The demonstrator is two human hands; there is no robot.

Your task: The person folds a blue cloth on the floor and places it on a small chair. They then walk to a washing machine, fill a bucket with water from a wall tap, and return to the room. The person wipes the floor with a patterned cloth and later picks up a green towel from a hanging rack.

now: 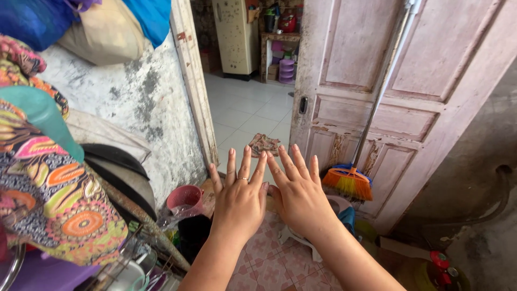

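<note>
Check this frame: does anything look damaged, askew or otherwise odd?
The pink door has peeling, worn paint low on its panels, and the wall is stained. A broom leans against the door. Both hands, left hand and right hand, are empty and outstretched.

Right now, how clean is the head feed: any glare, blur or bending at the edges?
Head view: both hands, left hand and right hand, are sharp and evenly lit; the tiled room through the doorway is brighter but not blown out; the wide lens bends the door and the broom handle near the frame edges; the lower right corner sits in dim shadow.
</note>
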